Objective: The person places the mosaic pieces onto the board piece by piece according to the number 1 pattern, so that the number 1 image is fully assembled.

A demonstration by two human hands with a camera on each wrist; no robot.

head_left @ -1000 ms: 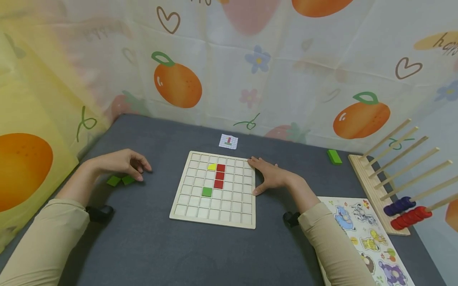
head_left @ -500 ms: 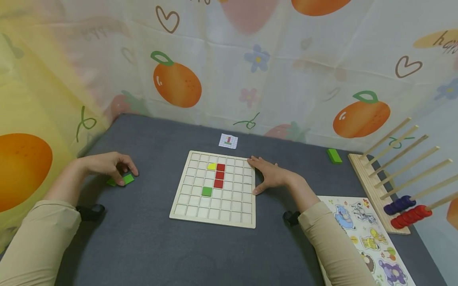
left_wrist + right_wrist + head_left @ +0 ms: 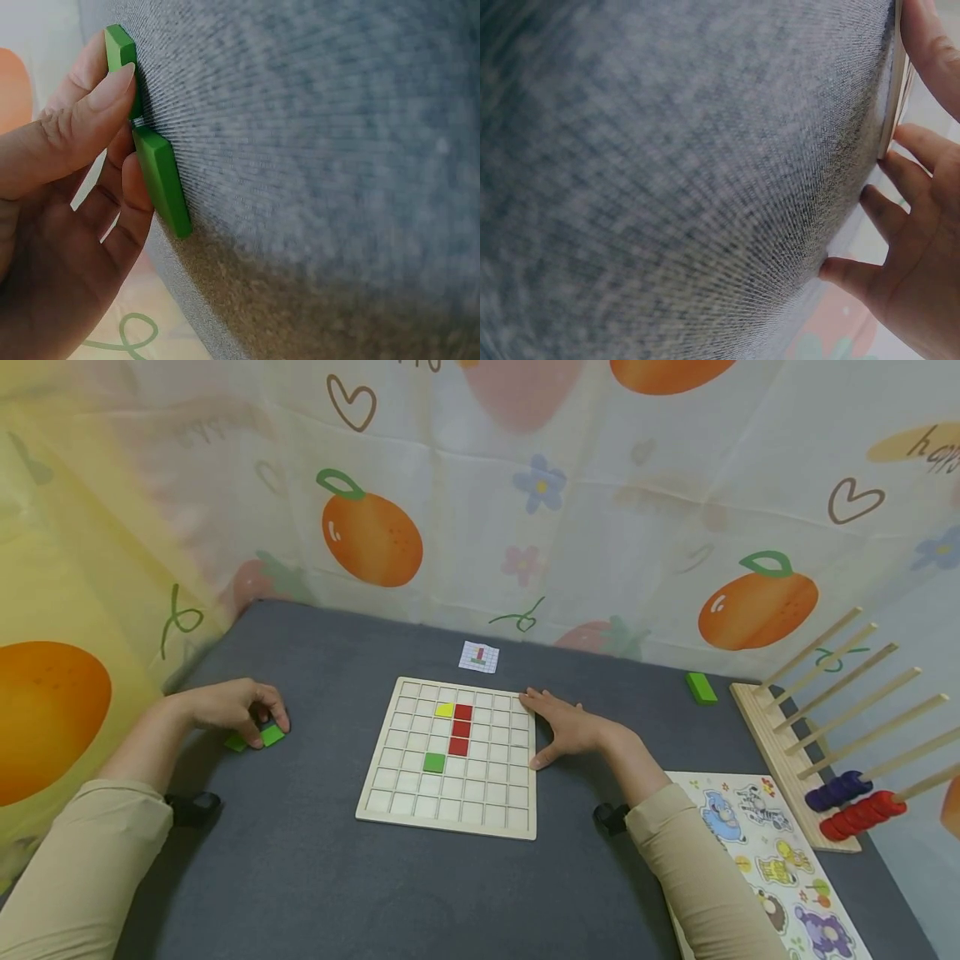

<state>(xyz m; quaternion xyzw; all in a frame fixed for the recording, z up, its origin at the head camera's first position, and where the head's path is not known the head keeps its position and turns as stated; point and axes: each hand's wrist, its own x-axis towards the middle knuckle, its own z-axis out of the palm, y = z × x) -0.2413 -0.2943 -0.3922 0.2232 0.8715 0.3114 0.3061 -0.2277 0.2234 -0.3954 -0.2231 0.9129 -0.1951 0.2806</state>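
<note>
My left hand [image 3: 232,712] pinches a square green tile [image 3: 272,735] between thumb and finger, low at the table's left side. A second green tile [image 3: 236,742] lies close beside it; in the left wrist view this second tile [image 3: 163,180] sits by the other fingers. My right hand [image 3: 564,725] rests with spread fingers along the right edge of a wooden grid board [image 3: 405,814]. On the board stand a yellow piece [image 3: 445,710], a column of three red tiles [image 3: 460,729] and one green tile [image 3: 433,763]. The right wrist view catches only the board's edge [image 3: 891,112].
Behind the board lies a small pattern card [image 3: 478,657]. A green block [image 3: 701,688] is at the back right, beside a wooden peg rack [image 3: 783,760] with blue and red rings. An animal picture board [image 3: 750,852] lies partly under the right forearm.
My left hand has moved left and down onto the green tiles and now pinches one, which has shifted slightly. The right hand and the board have stayed still.
</note>
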